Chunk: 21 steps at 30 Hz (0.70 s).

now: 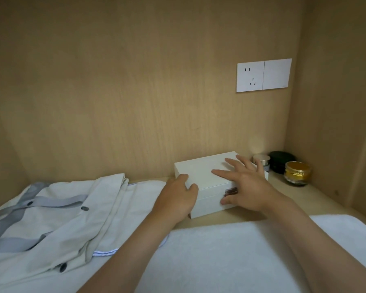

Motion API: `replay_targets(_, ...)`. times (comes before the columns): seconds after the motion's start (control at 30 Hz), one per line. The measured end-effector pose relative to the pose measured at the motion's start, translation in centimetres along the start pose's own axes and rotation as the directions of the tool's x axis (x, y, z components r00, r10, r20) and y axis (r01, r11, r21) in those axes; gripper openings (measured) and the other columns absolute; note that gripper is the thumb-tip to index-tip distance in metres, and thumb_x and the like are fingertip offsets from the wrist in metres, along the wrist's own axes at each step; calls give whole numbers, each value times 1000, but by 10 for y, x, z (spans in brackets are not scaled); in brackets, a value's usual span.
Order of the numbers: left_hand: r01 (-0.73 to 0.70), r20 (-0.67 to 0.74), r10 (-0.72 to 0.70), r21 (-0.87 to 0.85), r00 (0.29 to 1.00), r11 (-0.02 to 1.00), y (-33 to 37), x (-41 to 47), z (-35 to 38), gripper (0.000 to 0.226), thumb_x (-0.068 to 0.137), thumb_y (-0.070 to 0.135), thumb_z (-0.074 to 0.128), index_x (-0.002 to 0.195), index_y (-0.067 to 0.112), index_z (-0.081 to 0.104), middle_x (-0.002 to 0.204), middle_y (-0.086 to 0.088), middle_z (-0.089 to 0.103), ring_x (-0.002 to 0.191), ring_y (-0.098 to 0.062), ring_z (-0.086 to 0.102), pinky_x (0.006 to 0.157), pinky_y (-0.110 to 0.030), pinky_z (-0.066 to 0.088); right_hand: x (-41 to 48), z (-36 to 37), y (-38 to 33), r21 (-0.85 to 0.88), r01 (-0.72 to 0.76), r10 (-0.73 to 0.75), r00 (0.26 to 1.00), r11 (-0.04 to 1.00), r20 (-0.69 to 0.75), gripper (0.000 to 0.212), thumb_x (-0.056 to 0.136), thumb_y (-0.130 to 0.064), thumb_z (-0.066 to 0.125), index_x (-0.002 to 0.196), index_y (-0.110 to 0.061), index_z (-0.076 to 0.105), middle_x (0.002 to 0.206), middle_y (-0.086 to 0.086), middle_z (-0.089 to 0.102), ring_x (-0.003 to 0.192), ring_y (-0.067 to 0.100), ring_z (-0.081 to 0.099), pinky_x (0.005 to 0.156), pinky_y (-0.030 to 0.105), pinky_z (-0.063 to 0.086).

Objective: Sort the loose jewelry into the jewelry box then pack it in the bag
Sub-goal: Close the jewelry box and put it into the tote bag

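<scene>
Hemmed in behind by a wood back panel (135, 81) carrying a white socket plate (263, 75), and on the right by a side panel (336, 102); open toward the viewer and leftward. Standing closed on the shelf just in front of that back panel, a white jewelry box (205, 172), clasp (230, 191) facing forward. Crowded at its right end, in the corner, by a small silver-lidded jar (261, 160), a dark round case (281, 163) and a gold-lidded jar (296, 173), the silver-lidded one just beside the box. To the left, more room: a pale cloth bag (51, 218) with grey straps lying flat and rumpled, apart from the box. In front, a strip of bare shelf, then a white towel (220, 261) under both forearms. Left hand (175, 197) wrapped round the box's front left corner, fingers curled over the lid edge, thumb on the front face. Right hand (245, 187) laid flat on the lid, fingers straight and spread, thumb down on the front face below the clasp.
</scene>
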<state>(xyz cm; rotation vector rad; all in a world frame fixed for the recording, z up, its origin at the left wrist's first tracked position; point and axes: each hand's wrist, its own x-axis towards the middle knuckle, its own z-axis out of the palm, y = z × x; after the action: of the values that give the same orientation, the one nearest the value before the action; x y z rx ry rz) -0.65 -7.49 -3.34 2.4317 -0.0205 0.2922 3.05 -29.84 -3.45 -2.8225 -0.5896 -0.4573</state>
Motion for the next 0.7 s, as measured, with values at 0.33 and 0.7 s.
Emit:
replay_targets(0.33,1,92,6,-69,996,998,-9,71,-7,66,98,45,51,154,19,28,160,-3,26,144,-20,31,116,-33,25,-9,11,-46,74,0,2,1000,997,-27,74,82,-81,22,149,-49,28,160,-4,25,148,14,13,118,53,4)
replay_targets(0.7,-52,-58,52,-10,997,999,-21,72,-4,42,90,43,59,128,26,54,125,1,47,128,-20,33,95,-28,31,-8,11,-32,306,-280,339,927,910,-161,71,89,-70,47,147,-31,33,164,2,1,151,16,-9,123,44,-1)
